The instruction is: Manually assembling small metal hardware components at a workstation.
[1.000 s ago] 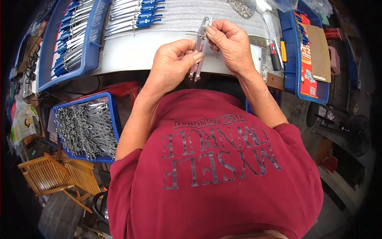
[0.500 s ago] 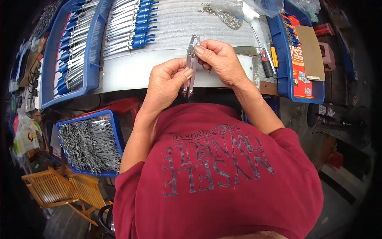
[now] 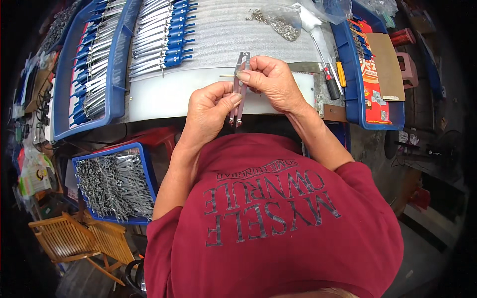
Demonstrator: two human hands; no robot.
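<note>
In front of my chest I hold a narrow metal part (image 3: 243,62) made of long flat bars lying side by side, with holes at its far end. My left hand (image 3: 208,109) pinches it around its middle between thumb and fingers. Higher up, my right hand (image 3: 276,84) has its thumb pressed across the bars, its other fingers partly hidden behind. A thin pin (image 3: 225,75) sticks out from the part toward the left. Beneath the hands lies a white board (image 3: 159,94) at the bench's near edge.
Blue-handled metal pieces (image 3: 174,42) lie in a row on foam sheeting (image 3: 223,35). Small metal pins (image 3: 285,30) spill from a plastic bag. Screwdrivers (image 3: 340,74) lie by the right blue tray (image 3: 350,94). Another blue tray (image 3: 117,94) stands left; a bin of metal parts (image 3: 117,181) is lower left.
My right thumb has shifted down and left across the bars. The metal part sits slightly lower in the view, and its far end shows more openly.
</note>
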